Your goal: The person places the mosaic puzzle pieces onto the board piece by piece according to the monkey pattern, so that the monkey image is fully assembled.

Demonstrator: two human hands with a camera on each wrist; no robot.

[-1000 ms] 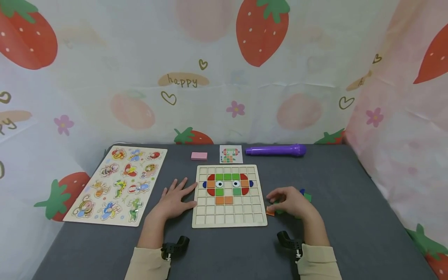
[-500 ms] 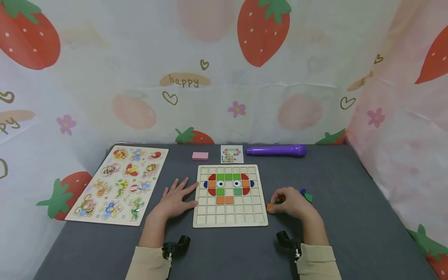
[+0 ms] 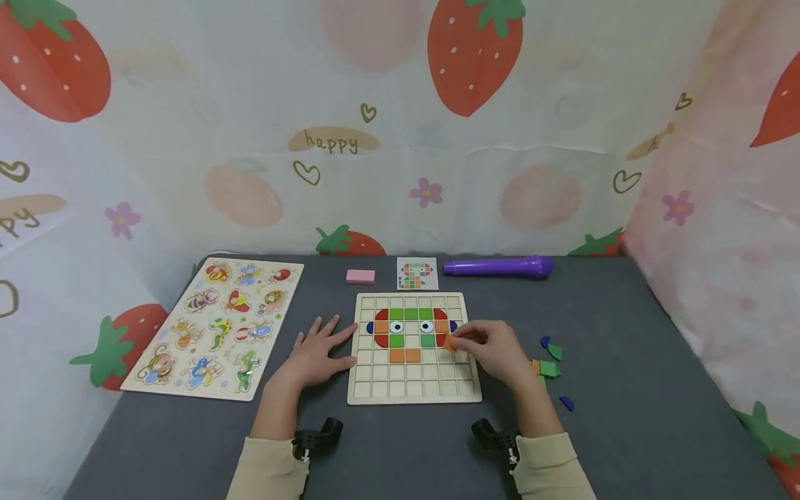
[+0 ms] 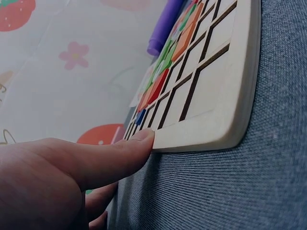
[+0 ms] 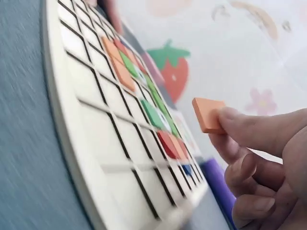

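Observation:
An orange square tile [image 5: 206, 116] is pinched between the thumb and a finger of my right hand [image 3: 496, 349], above the right side of the wooden grid board [image 3: 414, 391]. In the right wrist view the tile is held clear of the board. My left hand [image 3: 312, 361] lies spread on the table at the board's left edge, its thumb [image 4: 136, 143] touching the rim. Red, green, orange, blue and eye-marked tiles fill cells in the board's upper middle, with two orange tiles [image 3: 405, 355] below them. My right fingers cover part of the board's right edge.
Loose green, orange and blue pieces [image 3: 550, 369] lie right of the board, a blue one [image 3: 567, 403] apart. Behind it are a pattern card [image 3: 417, 273], a pink block [image 3: 360, 277] and a purple tube [image 3: 498, 267]. An insect picture board [image 3: 212, 330] lies at left.
My right hand has picked up the orange tile from beside the board and carried it left and up, over the board. Loose pieces have come into sight. The left hand has stayed put.

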